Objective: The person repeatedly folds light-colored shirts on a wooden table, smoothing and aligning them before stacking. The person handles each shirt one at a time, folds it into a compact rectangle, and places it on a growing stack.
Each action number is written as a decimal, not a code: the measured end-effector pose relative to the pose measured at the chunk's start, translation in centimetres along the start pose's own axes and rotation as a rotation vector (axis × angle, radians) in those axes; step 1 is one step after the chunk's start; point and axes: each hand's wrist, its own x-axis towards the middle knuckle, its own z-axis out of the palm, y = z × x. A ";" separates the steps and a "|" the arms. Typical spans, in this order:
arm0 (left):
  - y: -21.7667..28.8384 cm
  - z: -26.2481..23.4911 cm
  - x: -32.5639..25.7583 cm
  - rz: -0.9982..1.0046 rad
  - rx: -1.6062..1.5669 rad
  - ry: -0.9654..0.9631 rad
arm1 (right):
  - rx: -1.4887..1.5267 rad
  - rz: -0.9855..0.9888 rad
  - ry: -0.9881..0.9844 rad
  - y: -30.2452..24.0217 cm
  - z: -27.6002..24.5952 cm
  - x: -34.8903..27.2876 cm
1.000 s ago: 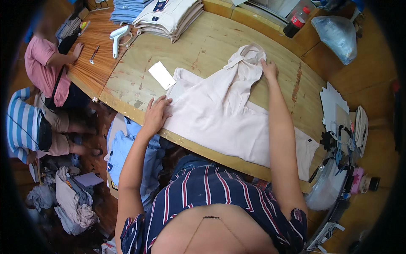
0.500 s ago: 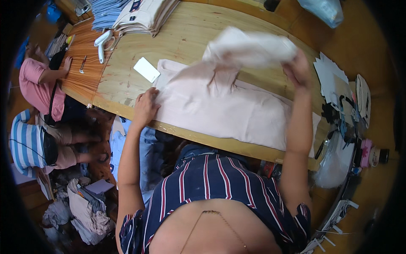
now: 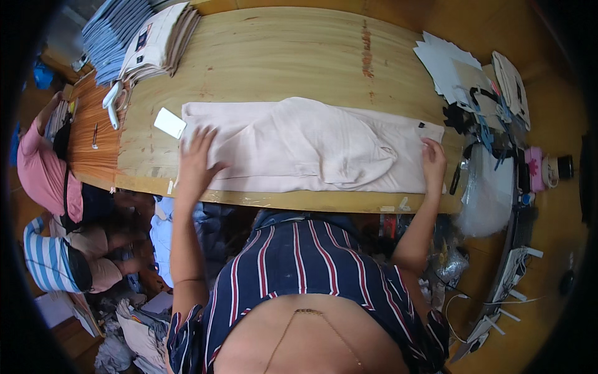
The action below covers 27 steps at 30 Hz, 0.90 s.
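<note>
A pale pink shirt (image 3: 268, 146) lies folded into a long strip along the near edge of the table. What looks like a sleeve (image 3: 358, 159) is laid over it, with its loose end toward the right. My left hand (image 3: 200, 163) is over the shirt's left end, fingers spread and holding nothing. At the right end, the fingers of my right hand (image 3: 434, 165) rest on the cloth, just below a small dark label (image 3: 422, 124). A white rounded card (image 3: 169, 123) lies beside the shirt's left end.
Stacks of folded blue garments (image 3: 115, 37) and cream garments (image 3: 159, 40) stand at the far left, near a white handheld tool (image 3: 112, 105). Papers (image 3: 445, 65), straps and clear plastic (image 3: 489, 193) lie on the right. Two people (image 3: 47, 168) are at the left.
My right hand has brought the lifted part of the shirt down onto the rest and let go. My left hand has spread its fingers. The view has shifted, so the table appears straighter.
</note>
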 end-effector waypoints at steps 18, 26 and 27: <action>19.9 7.5 6.4 0.672 -0.263 -0.015 | 0.171 0.356 0.404 1.6 1.6 -6.0; 16.4 8.1 10.0 -0.415 -2.073 -0.540 | -0.100 -0.599 -0.116 -13.7 7.3 -6.0; 16.4 6.8 10.1 -0.446 -1.814 -0.537 | -0.161 -0.670 -0.207 -14.0 8.7 -6.6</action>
